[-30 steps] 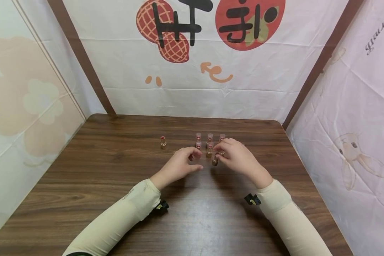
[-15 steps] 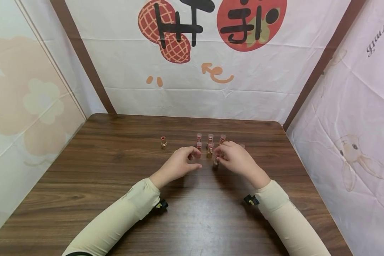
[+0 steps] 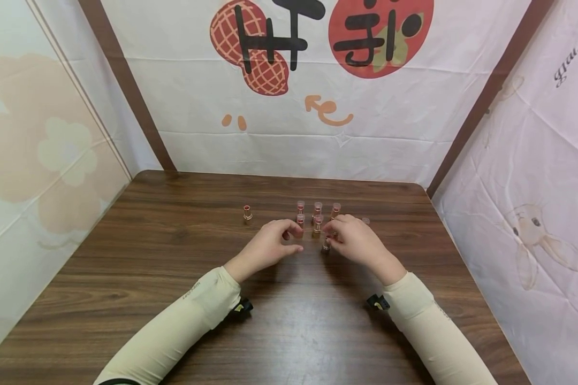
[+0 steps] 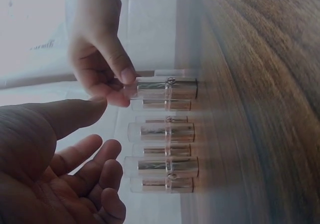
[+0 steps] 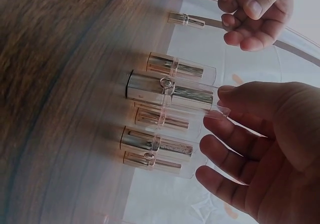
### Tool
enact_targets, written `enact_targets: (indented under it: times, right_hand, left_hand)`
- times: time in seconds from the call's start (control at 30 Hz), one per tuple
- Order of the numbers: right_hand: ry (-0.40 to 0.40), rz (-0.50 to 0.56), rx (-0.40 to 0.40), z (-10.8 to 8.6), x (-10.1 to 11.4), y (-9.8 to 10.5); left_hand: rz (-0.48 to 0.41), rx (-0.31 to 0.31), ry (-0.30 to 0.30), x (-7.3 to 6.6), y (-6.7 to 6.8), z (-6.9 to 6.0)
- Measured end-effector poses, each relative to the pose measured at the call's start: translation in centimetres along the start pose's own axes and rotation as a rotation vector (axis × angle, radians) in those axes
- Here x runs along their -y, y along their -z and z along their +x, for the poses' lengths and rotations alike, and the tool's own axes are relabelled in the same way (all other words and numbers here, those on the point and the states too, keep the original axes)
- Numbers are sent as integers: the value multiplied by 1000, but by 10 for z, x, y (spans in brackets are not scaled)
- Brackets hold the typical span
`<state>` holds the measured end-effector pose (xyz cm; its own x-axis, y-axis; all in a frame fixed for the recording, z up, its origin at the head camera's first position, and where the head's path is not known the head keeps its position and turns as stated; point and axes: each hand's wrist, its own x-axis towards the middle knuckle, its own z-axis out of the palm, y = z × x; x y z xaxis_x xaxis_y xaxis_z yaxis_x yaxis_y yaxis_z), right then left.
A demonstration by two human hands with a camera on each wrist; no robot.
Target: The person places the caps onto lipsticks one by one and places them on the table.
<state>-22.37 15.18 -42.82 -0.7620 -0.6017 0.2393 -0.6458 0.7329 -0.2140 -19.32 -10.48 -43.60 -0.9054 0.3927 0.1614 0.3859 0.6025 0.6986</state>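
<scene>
In the head view, my right hand (image 3: 358, 243) pinches a gold lipstick (image 3: 326, 246) near its top, at the front of a group. The right wrist view shows thumb and fingertips on the clear cap (image 5: 220, 109) of this upright lipstick (image 5: 145, 89). My left hand (image 3: 270, 243) hovers left of it, thumb and fingers apart, holding nothing. Behind the hands stand several capped lipsticks in rows, among them a front-row lipstick (image 3: 317, 225) and a back-row lipstick (image 3: 336, 209). Part of the group is hidden by my right hand.
One lipstick without a cap (image 3: 248, 213) stands apart to the left. A small clear piece (image 3: 365, 220), perhaps a cap, shows beyond my right hand. The brown wooden table (image 3: 289, 331) ends at a white printed curtain (image 3: 289, 152).
My right hand has shifted slightly nearer to me with the lipstick, uncovering the small clear piece behind it. My left hand has barely moved.
</scene>
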Motion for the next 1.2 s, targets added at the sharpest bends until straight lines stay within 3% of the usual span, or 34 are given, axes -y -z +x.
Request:
enact_targets:
  times: [0.27,0.6,1.0,1.2]
  right_hand:
    - [-29,-1,20,0,0,1]
    - [-36,-11,21,-2,0,3]
    - [-54,23,-81,-3,-14,25]
    - [-128,30,-99,-6,-26,34]
  left_hand:
    - [36,-14,30,1,9,2]
    - [80,-87,57,11,26,4]
    - [144,-266,103,42,60,6]
    - [118,-288,178,57,70,5]
